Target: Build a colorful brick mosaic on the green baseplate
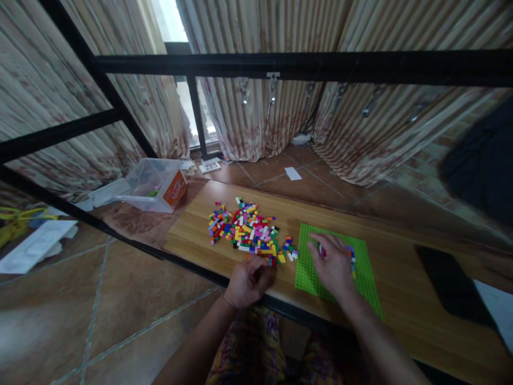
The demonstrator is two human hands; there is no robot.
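Note:
My right hand (pixel 333 264) is over a green studded baseplate (pixel 306 267), its fingers stretched out and a gap between thumb and forefinger. A few coloured toy bricks (pixel 323 249) show in that gap; others (pixel 351 256) stand on the plate beyond the hand's right side. My left hand (pixel 247 282) rests at the table's front edge with its fingers curled in. Whatever those fingers hold, if anything, is hidden. Just beyond it spreads a loose pile of small toy bricks (pixel 248 227) in many colours.
The wooden table (pixel 200 208) has a black flat object (pixel 449 278) and white paper (pixel 497 302) at its right end. A clear plastic box (pixel 150 184) with an orange label stands beyond its left end. Black metal bars (pixel 224 65) cross ahead, before striped curtains (pixel 256 117).

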